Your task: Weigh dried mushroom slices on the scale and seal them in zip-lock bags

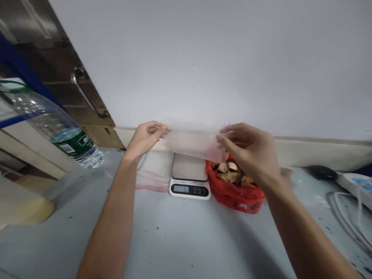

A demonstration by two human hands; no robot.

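A clear plastic bag [190,141], blurred by motion, is stretched between my two hands above a white digital kitchen scale [190,185]. My left hand [148,137] pinches its left end between thumb and fingers. At the other end, my right hand [251,145] has its thumb and fingers closed on the bag near a pinkish part. The scale's display is lit, though its digits are too small to read surely. Just right of the scale sits a red plastic bag [236,195] holding dried brown and cream slices [231,174], partly hidden by my right hand.
Flat clear bags with pink edges [152,181] lie left of the scale. A large water bottle [72,139] stands at the left beside a pale yellowish object [31,209]. A power strip [359,186], black plug [321,173] and white cable [345,217] occupy the right. A white wall rises behind.
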